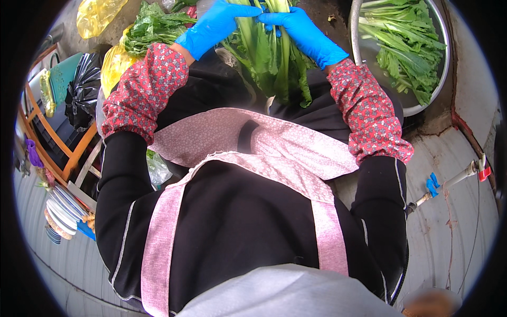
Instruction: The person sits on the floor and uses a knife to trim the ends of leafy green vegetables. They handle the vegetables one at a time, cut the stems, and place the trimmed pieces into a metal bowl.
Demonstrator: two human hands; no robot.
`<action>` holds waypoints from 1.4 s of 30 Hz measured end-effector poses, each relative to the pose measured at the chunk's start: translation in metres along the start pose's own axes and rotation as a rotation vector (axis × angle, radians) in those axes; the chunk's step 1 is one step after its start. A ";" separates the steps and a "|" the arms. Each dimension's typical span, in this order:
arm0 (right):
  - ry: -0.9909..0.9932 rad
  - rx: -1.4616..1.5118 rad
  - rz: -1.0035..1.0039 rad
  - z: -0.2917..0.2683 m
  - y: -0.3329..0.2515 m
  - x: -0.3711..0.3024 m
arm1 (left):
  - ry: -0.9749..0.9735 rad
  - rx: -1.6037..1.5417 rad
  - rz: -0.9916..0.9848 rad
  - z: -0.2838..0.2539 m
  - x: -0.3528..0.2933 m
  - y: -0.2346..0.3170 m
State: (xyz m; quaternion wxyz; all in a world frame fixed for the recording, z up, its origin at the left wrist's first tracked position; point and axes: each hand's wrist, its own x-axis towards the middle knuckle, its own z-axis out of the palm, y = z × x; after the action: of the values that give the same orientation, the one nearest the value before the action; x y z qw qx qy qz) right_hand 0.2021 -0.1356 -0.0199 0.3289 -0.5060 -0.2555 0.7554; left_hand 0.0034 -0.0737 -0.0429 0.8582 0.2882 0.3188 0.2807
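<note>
A bunch of leafy greens [264,66] hangs between my hands at the top middle, its pale stems upward and its leaves down over my lap. My left hand [216,29], in a blue glove, pinches the stems from the left. From the right, my right hand [306,34], gloved in the same blue, closes its fingers round the stems. The two sets of fingertips almost meet. Part of the stem ends is cut off by the picture's upper edge. Red flowered sleeve covers [367,108] wrap both forearms.
At right, a metal basin [447,61] holds more long greens [404,45]. Loose leaves [154,29] lie at upper left by a yellow plastic bag [112,68]. Further left are a black bag [83,92] and a wooden frame [79,150]. A pipe with a red handle [484,174] stands right.
</note>
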 end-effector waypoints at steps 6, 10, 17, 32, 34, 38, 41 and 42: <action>0.034 0.004 0.038 0.003 -0.026 -0.012 | -0.052 -0.049 -0.051 -0.004 0.001 0.003; 0.190 -0.481 -0.127 -0.021 -0.050 -0.014 | 0.157 -0.068 -0.062 -0.019 0.006 0.005; 0.891 -1.993 -0.626 -0.190 -0.128 -0.060 | 0.008 -0.355 -0.162 -0.028 0.005 0.004; 0.134 -0.775 -0.491 -0.064 -0.057 -0.008 | -0.371 -0.161 -0.245 -0.002 0.001 0.000; 0.102 -0.588 -0.481 -0.022 -0.042 0.006 | -0.201 -0.040 -0.303 0.006 -0.003 0.000; 0.174 -0.587 -0.447 -0.008 -0.029 0.017 | -0.067 0.070 -0.389 0.014 -0.008 0.003; 0.278 -0.485 -0.422 -0.014 -0.032 0.019 | -0.062 0.135 -0.409 0.014 -0.012 -0.001; 0.299 -0.449 -0.367 -0.015 -0.035 0.019 | -0.048 0.156 -0.385 0.013 -0.013 -0.003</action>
State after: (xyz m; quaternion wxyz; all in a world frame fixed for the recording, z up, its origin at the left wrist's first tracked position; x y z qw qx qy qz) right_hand 0.2196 -0.0981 -0.0118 0.3736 -0.6166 -0.4516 0.5255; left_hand 0.0048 -0.0885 -0.0314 0.8784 0.2944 0.3681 0.0791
